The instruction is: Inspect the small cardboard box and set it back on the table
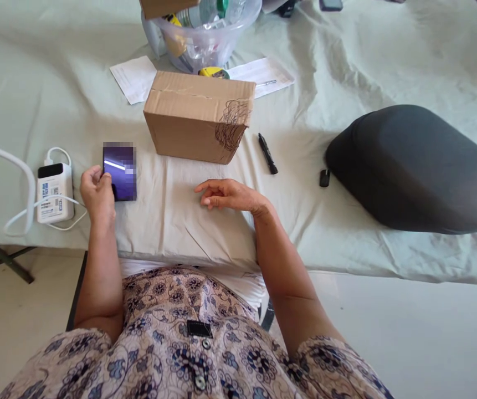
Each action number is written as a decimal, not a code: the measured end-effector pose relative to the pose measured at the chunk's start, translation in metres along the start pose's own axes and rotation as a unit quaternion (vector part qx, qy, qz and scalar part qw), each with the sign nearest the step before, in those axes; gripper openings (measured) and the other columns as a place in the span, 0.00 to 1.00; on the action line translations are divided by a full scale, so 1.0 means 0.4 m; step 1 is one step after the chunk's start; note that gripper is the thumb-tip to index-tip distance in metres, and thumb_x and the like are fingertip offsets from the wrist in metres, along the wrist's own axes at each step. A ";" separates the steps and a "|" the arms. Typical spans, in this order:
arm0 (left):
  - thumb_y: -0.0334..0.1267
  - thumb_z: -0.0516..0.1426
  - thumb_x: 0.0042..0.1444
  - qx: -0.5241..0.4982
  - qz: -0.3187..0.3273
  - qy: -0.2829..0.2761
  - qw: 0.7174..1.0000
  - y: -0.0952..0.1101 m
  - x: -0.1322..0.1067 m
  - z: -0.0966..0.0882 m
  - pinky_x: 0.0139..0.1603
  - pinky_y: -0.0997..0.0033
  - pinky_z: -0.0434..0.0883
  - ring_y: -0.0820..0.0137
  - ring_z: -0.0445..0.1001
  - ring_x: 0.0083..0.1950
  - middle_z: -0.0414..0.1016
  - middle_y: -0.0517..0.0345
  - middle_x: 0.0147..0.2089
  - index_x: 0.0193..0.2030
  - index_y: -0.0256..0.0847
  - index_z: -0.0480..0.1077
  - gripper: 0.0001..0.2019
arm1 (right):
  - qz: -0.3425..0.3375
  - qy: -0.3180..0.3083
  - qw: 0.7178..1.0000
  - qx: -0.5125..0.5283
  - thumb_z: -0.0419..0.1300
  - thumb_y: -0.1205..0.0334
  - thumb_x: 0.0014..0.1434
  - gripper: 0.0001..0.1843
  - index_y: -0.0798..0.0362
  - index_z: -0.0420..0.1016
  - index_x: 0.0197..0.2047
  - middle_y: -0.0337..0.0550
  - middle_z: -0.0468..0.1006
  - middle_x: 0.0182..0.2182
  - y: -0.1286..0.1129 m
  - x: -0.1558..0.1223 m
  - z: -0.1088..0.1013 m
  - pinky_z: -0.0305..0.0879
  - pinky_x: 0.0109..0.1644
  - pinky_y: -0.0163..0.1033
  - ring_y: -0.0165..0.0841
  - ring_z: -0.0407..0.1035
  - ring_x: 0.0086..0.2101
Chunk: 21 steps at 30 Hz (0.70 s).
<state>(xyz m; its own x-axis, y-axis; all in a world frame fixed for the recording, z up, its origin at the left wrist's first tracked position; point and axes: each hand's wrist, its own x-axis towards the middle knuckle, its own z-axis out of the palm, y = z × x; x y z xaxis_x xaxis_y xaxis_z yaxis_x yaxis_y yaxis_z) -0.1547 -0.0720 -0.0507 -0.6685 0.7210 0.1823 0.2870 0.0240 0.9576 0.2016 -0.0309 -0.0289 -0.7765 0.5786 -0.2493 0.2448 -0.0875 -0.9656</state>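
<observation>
My left hand is closed on the left edge of a smartphone, thumb on top; part of its screen is pixelated. My right hand rests on the cloth in front of the cardboard box, fingers loosely stretched out and holding nothing. Dark scribbles mark the box's right corner. To the right of the box lies a black marker without its cap. A small black cap sits farther right, beside a large dark padded seat-like object.
A white power bank with a looped white cable lies at the left. Behind the box are papers, a yellow tape measure and a clear plastic tub of bottles and packets. The table's front edge runs before my body.
</observation>
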 end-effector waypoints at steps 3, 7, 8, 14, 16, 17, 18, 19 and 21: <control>0.28 0.62 0.57 0.159 0.062 0.015 0.985 0.068 -0.042 0.021 0.76 0.51 0.61 0.54 0.70 0.69 0.75 0.47 0.62 0.56 0.38 0.71 0.20 | -0.003 0.065 0.998 0.001 0.70 0.49 0.59 0.22 0.54 0.77 0.51 0.43 0.81 0.36 -0.001 -0.003 -0.009 0.69 0.34 0.31 0.29 0.75 0.34; 0.31 0.61 0.59 0.158 0.126 -0.048 0.978 0.130 -0.076 0.070 0.76 0.54 0.63 0.57 0.68 0.72 0.71 0.44 0.68 0.65 0.40 0.67 0.26 | -0.014 0.244 0.970 -0.005 0.65 0.56 0.60 0.09 0.53 0.73 0.36 0.39 0.77 0.27 0.013 0.002 -0.033 0.63 0.31 0.32 0.27 0.71 0.28; 0.32 0.60 0.60 0.140 0.132 -0.066 0.979 0.137 -0.074 0.087 0.75 0.54 0.65 0.57 0.68 0.72 0.69 0.43 0.70 0.67 0.40 0.64 0.28 | -0.017 0.299 0.954 -0.012 0.64 0.58 0.60 0.08 0.53 0.71 0.34 0.37 0.76 0.25 0.019 0.005 -0.039 0.62 0.31 0.32 0.26 0.70 0.27; 0.43 0.63 0.61 0.058 0.149 -0.143 0.977 0.147 -0.021 0.227 0.76 0.53 0.64 0.57 0.63 0.76 0.59 0.48 0.76 0.75 0.52 0.49 0.39 | -0.022 0.512 0.858 -0.038 0.63 0.62 0.57 0.04 0.49 0.71 0.36 0.32 0.73 0.24 0.054 0.037 -0.066 0.68 0.33 0.36 0.28 0.69 0.25; 0.47 0.61 0.62 0.042 0.162 -0.117 0.979 0.160 -0.035 0.261 0.75 0.51 0.65 0.55 0.66 0.74 0.61 0.44 0.74 0.74 0.48 0.49 0.38 | -0.078 0.537 0.839 -0.043 0.63 0.55 0.60 0.08 0.48 0.71 0.40 0.33 0.72 0.26 0.048 0.032 -0.070 0.71 0.34 0.37 0.29 0.70 0.26; 0.49 0.60 0.63 0.036 0.178 -0.089 0.979 0.170 -0.055 0.266 0.72 0.50 0.67 0.55 0.68 0.71 0.65 0.42 0.71 0.73 0.44 0.51 0.36 | -0.116 0.550 0.825 -0.053 0.62 0.50 0.63 0.10 0.47 0.71 0.42 0.34 0.72 0.27 0.038 0.022 -0.070 0.71 0.34 0.38 0.30 0.71 0.27; 0.50 0.58 0.64 0.033 0.201 -0.053 0.977 0.181 -0.082 0.261 0.68 0.49 0.71 0.55 0.72 0.66 0.69 0.40 0.66 0.70 0.41 0.55 0.32 | -0.158 0.562 0.809 -0.070 0.60 0.44 0.66 0.14 0.45 0.70 0.44 0.35 0.72 0.29 0.025 0.006 -0.068 0.72 0.34 0.38 0.31 0.71 0.28; 0.52 0.55 0.67 0.036 0.238 -0.020 0.970 0.194 -0.113 0.243 0.64 0.50 0.74 0.57 0.76 0.60 0.74 0.43 0.59 0.65 0.40 0.62 0.26 | -0.190 0.582 0.786 -0.087 0.56 0.40 0.69 0.17 0.44 0.70 0.48 0.37 0.73 0.33 0.008 -0.016 -0.064 0.72 0.35 0.39 0.31 0.72 0.30; 0.53 0.48 0.72 0.035 0.300 -0.037 0.953 0.221 -0.177 0.174 0.59 0.51 0.78 0.60 0.78 0.54 0.75 0.51 0.49 0.52 0.47 0.70 0.17 | -0.221 0.582 0.773 -0.122 0.45 0.38 0.74 0.21 0.41 0.68 0.55 0.43 0.74 0.41 -0.027 -0.069 -0.051 0.75 0.39 0.42 0.34 0.75 0.38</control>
<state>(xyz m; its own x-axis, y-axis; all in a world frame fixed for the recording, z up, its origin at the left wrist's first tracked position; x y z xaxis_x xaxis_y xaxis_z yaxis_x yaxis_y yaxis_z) -0.0344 -0.0727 0.0056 -0.3199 0.6667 0.6732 0.6492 -0.3632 0.6682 0.2323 -0.0294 -0.0102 0.1978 0.8587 0.4727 0.3167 0.4004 -0.8599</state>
